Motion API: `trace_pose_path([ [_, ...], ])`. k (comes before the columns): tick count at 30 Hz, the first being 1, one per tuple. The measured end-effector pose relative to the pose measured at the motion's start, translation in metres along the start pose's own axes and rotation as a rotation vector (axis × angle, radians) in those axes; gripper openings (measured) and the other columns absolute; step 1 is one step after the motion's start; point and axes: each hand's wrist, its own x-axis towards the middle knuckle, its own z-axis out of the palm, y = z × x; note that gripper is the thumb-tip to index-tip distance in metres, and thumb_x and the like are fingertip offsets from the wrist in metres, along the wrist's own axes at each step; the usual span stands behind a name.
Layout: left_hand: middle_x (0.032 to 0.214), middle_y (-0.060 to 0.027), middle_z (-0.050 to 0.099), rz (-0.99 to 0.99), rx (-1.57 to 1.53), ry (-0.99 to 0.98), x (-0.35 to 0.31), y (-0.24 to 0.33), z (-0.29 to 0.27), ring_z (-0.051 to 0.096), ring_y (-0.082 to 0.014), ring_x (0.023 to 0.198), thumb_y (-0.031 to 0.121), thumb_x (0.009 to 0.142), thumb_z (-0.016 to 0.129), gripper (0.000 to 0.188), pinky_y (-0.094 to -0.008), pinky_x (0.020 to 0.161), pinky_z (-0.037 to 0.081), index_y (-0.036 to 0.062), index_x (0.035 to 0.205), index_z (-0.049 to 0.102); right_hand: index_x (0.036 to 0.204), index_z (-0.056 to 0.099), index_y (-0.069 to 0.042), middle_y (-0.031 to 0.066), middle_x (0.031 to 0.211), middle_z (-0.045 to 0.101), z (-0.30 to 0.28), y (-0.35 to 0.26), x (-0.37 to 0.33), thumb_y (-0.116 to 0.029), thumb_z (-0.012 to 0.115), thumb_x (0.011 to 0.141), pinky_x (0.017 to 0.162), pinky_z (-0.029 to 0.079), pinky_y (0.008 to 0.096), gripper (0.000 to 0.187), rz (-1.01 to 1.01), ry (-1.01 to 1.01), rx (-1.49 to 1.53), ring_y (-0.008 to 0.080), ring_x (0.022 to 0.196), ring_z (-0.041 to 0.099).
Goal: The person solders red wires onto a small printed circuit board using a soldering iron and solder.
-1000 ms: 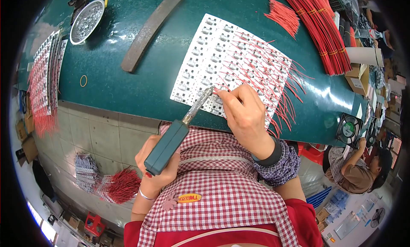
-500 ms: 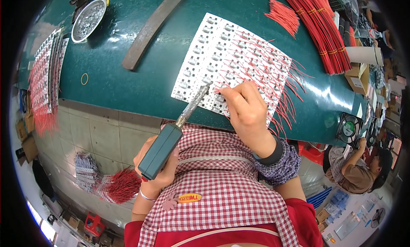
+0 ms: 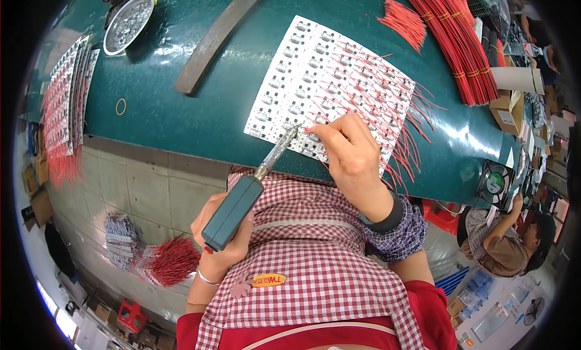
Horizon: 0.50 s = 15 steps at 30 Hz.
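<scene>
My left hand (image 3: 241, 236) is wrapped round the dark green handle of a soldering iron (image 3: 233, 212). Its metal barrel slants up and right over the near edge of a white circuit board panel (image 3: 279, 82), with the tip close to my right fingertips. My right hand (image 3: 356, 159) is closed in a pinch on a red wire (image 3: 310, 130) at the panel's near part. Rows of small dark components cover the panel. Many thin red wires (image 3: 407, 145) spread over its right side and past its edge. Whether the tip touches the wire is hard to tell.
A grey bar (image 3: 218, 41) lies on the green table (image 3: 181, 129), near a metal bowl (image 3: 128, 24) and a rubber band (image 3: 121, 107). Wired panels (image 3: 69, 99) overhang the left edge. Red wire bundles (image 3: 451, 44) and a small fan (image 3: 495, 182) are at right, near another person (image 3: 505, 244).
The soldering iron's tip has shifted slightly right and nearer to me, closer to the pinched wire. My right hand keeps almost the same place.
</scene>
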Motion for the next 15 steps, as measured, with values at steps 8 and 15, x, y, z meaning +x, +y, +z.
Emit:
trace_pose_path([
  [8, 0.085, -0.0145, 0.067, -0.016, 0.033, -0.011, 0.0009, 0.0006, 0.0004, 0.067, -0.0283, 0.069, -0.007, 0.069, 0.072, 0.021, -0.0331, 0.062, 0.055, -0.0048, 0.089, 0.071, 0.097, 0.072, -0.003, 0.0093, 0.079, 0.054, -0.0016, -0.0011, 0.0010, 0.010, 0.072, 0.075, 0.064, 0.047, 0.0382, 0.025, -0.009, -0.028, -0.034, 0.0267, 0.074, 0.057],
  [15, 0.085, -0.0139, 0.067, -0.004, 0.038, -0.011, -0.0050, -0.0041, -0.0007, 0.067, -0.0278, 0.066, -0.007, 0.070, 0.073, 0.019, -0.0333, 0.060, 0.054, -0.0042, 0.089, 0.071, 0.098, 0.072, -0.004, 0.0089, 0.080, 0.054, -0.0029, -0.0013, 0.0022, 0.009, 0.071, 0.076, 0.063, 0.047, 0.0384, 0.026, -0.021, -0.050, -0.060, 0.0267, 0.074, 0.058],
])
